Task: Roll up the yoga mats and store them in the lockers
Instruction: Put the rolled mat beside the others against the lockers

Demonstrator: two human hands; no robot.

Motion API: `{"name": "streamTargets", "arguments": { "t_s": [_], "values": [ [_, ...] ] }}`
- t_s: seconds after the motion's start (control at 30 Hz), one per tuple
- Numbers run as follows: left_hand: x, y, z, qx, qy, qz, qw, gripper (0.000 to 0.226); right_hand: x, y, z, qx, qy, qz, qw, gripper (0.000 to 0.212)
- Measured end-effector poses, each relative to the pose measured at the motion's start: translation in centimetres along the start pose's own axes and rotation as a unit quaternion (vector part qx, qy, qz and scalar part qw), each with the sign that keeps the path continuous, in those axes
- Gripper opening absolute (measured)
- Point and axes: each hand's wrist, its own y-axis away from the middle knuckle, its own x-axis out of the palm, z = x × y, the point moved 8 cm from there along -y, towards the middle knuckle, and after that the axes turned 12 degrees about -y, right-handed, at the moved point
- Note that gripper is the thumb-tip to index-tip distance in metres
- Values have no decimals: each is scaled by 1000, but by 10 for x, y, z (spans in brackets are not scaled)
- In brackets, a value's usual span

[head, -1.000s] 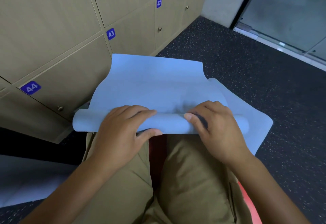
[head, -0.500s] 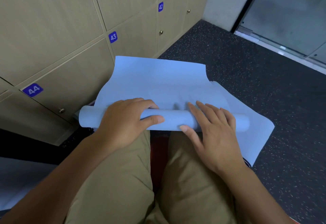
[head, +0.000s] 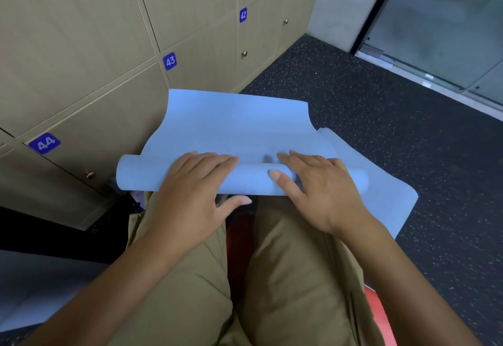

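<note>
The mat [head: 234,125] lies mid-frame across the knees, its near edge rolled. The left hand [head: 190,190] and right hand [head: 318,190] press flat on the roll, fingers nearly straight. Uneven pressure could skew the roll; the lockers [head: 81,46], upper left, crowd its left end.

Dark speckled floor [head: 367,117], running from the lockers [head: 89,68] on the left to a glass door [head: 446,24] at the far right. Spread across it, a light blue yoga mat [head: 231,125], its near end wound into a roll just in front of the knees, its far edge close to the locker base. Folded right corner lying flat on the speckled surface. At the lower left, a pale grey sheet [head: 35,285], partly out of view.
</note>
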Motion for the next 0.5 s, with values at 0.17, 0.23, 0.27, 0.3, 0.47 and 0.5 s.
{"name": "streamTargets", "arguments": {
  "t_s": [0.17, 0.23, 0.27, 0.3, 0.47, 0.5],
  "values": [
    [5, -7, 10, 27, -6, 9, 1000, 65, -5, 2, 9, -35, -4, -72, 997, 66],
    [4, -12, 12, 28, 0, 18, 999, 64, -6, 10, 13, -64, -39, -122, 990, 51],
    [4, -16, 12, 26, 3, 28, 999, 64, -7, 16, 15, -78, -42, -147, 985, 47],
    [5, -19, 14, 23, 6, 44, 999, 65, -8, 21, 17, -90, -33, -174, 980, 46],
    [12, -36, 22, 7, 25, 112, 993, 74, -11, 31, 14, -103, -2, -236, 966, 57],
    [12, -38, 22, 9, 30, 116, 993, 76, -10, 30, 11, -101, -5, -235, 967, 58]
  ]
}}
